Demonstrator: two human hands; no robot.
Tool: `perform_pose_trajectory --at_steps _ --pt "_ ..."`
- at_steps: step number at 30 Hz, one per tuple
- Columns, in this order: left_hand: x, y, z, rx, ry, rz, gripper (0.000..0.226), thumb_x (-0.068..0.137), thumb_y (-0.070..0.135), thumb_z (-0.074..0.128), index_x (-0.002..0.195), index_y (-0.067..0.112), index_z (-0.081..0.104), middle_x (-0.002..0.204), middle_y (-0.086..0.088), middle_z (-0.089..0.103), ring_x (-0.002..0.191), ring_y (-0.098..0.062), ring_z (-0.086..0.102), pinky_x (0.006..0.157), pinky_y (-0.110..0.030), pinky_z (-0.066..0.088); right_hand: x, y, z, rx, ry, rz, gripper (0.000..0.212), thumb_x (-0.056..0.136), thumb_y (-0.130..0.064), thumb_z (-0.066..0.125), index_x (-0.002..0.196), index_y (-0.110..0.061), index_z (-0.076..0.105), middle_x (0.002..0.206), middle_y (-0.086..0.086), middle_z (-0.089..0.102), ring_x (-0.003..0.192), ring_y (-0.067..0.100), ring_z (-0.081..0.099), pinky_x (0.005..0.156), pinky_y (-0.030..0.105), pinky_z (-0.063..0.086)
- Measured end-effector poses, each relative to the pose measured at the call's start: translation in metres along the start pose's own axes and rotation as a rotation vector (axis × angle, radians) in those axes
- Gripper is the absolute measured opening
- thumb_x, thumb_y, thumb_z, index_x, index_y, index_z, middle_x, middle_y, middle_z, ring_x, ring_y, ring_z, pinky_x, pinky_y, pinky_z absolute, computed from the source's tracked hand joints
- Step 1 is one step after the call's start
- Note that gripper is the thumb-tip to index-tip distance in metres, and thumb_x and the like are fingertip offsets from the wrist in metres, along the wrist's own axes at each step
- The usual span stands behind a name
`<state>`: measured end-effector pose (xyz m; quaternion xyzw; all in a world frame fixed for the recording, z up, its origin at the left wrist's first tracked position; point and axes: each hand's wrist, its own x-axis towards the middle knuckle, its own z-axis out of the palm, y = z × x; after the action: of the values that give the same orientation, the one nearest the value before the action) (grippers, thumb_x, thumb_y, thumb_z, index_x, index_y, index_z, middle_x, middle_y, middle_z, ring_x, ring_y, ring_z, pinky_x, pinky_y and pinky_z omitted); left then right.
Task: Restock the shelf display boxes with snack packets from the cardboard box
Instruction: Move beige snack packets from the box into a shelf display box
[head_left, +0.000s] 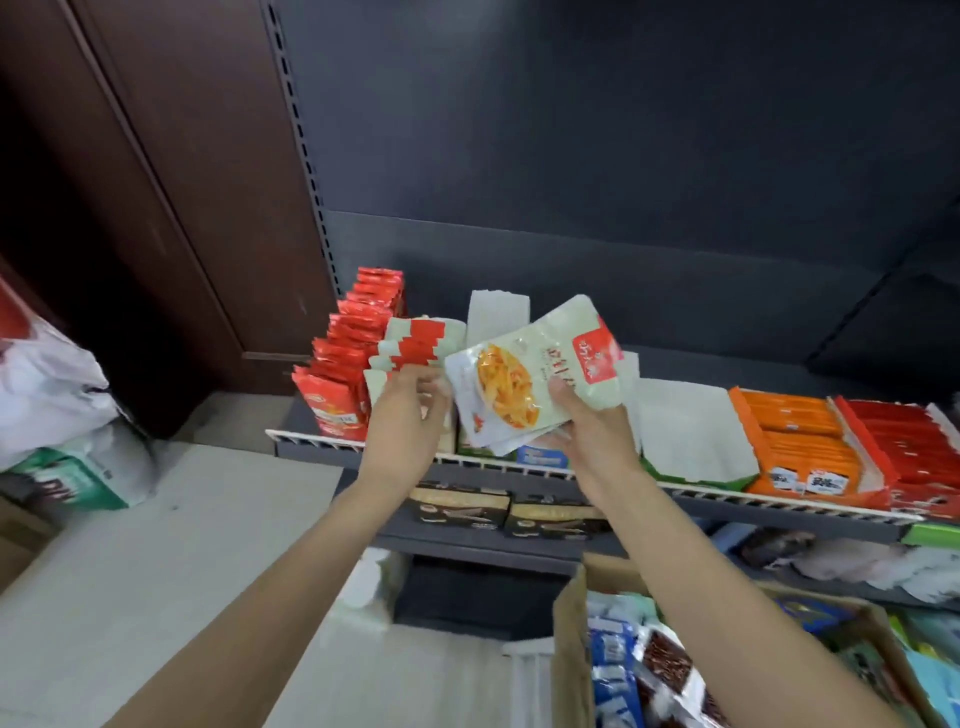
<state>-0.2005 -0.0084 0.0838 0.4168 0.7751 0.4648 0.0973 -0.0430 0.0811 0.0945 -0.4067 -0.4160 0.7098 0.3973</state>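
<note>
- Restocking partly done, by the look of it: red packets (347, 358) and pale packets with red corners (415, 338) already standing in rows at the shelf's left end.
- Right hand (592, 431) gripping a small stack of pale snack packets (524, 379), raised just above the shelf rail (311, 441).
- Left hand (410, 405) at the stack's left edge, fingers curled; pinching a packet or not, impossible to tell.
- Still left: a white-lined display box (691, 431) looking empty, and a cardboard box (571, 644) holding many more packets.
</note>
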Motion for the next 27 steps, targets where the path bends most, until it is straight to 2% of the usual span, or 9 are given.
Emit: perform_pose_trajectory --at_steps 3,6,8,10,12,14,18,23,27 --pt "0.034 -0.019 -0.025 0.277 -0.013 0.205 0.03 0.09 0.013 0.054 0.12 0.009 0.053 0.118 -0.006 0.054 0.112 -0.023 0.047 0.091 -0.025 0.034 0.016 -0.011 0.024 0.034 0.075 -0.111 0.02 0.089 -0.005 0.061 0.095 -0.024 0.062 0.099 -0.005 0.069 0.097 0.016 0.064 0.084 0.038 0.053" --pt "0.067 -0.03 -0.037 0.503 -0.219 0.304 0.053 0.091 0.033 0.055 0.138 0.012 0.039 0.139 -0.006 0.044 0.129 -0.022 0.037 0.105 -0.031 0.032 0.031 -0.022 0.041 0.042 0.11 -0.202 0.023 0.088 -0.001 0.061 0.101 -0.021 0.061 0.102 -0.004 0.067 0.098 0.013 0.063 0.08 0.034 0.053" --pt "0.083 -0.037 -0.038 0.595 -0.374 0.323 0.069 0.092 0.049 0.048 0.147 0.014 0.026 0.153 -0.005 0.029 0.141 -0.021 0.025 0.113 -0.034 0.023 0.04 -0.025 0.054 0.013 0.12 -0.233 0.027 0.088 -0.002 0.062 0.111 -0.015 0.06 0.106 -0.002 0.066 0.1 0.014 0.063 0.084 0.037 0.053" --pt "0.093 -0.043 -0.037 0.682 -0.519 0.296 0.077 0.091 0.06 0.038 0.15 0.015 0.016 0.158 -0.004 0.016 0.145 -0.02 0.014 0.117 -0.036 0.013 0.047 -0.026 0.068 -0.045 0.133 -0.26 0.026 0.087 -0.004 0.064 0.111 -0.014 0.06 0.104 -0.002 0.067 0.1 0.014 0.064 0.09 0.041 0.053" --pt "0.096 -0.051 -0.036 0.74 -0.589 0.299 0.081 0.09 0.066 0.033 0.151 0.016 0.013 0.157 -0.003 0.017 0.145 -0.02 0.015 0.118 -0.036 0.011 0.054 -0.025 0.081 -0.131 0.117 -0.293 0.022 0.087 -0.008 0.065 0.105 -0.02 0.061 0.101 -0.005 0.068 0.101 0.015 0.064 0.092 0.044 0.052" --pt "0.096 -0.054 -0.039 0.738 -0.539 0.364 0.078 0.09 0.062 0.038 0.15 0.016 0.017 0.151 -0.003 0.029 0.138 -0.022 0.028 0.114 -0.035 0.02 0.059 -0.021 0.09 -0.201 0.1 -0.31 0.021 0.087 -0.014 0.067 0.106 -0.02 0.061 0.103 -0.004 0.068 0.103 0.016 0.064 0.092 0.045 0.052" --pt "0.089 -0.062 -0.05 0.673 -0.507 0.479 0.053 0.096 0.034 0.047 0.144 0.017 0.036 0.134 -0.004 0.049 0.124 -0.022 0.044 0.104 -0.031 0.031 0.07 -0.01 0.105 -0.255 0.054 -0.291 0.038 0.086 -0.02 0.069 0.121 -0.013 0.056 0.112 -0.001 0.067 0.106 0.016 0.064 0.093 0.045 0.052" --pt "0.083 -0.071 -0.054 0.595 -0.548 0.503 0.044 0.096 0.015 0.044 0.141 0.018 0.043 0.133 -0.003 0.052 0.122 -0.022 0.047 0.101 -0.03 0.035 0.081 0.007 0.113 -0.355 -0.072 -0.259 0.022 0.087 -0.016 0.066 0.107 -0.025 0.061 0.111 -0.002 0.068 0.106 0.014 0.063 0.093 0.044 0.052" --pt "0.085 -0.072 -0.055 0.586 -0.557 0.506 0.045 0.096 0.009 0.041 0.14 0.02 0.045 0.133 -0.002 0.054 0.12 -0.02 0.049 0.1 -0.029 0.038 0.096 0.013 0.111 -0.501 -0.083 -0.194 0.028 0.088 -0.018 0.066 0.114 -0.02 0.059 0.116 0.001 0.066 0.11 0.017 0.061 0.096 0.046 0.05"
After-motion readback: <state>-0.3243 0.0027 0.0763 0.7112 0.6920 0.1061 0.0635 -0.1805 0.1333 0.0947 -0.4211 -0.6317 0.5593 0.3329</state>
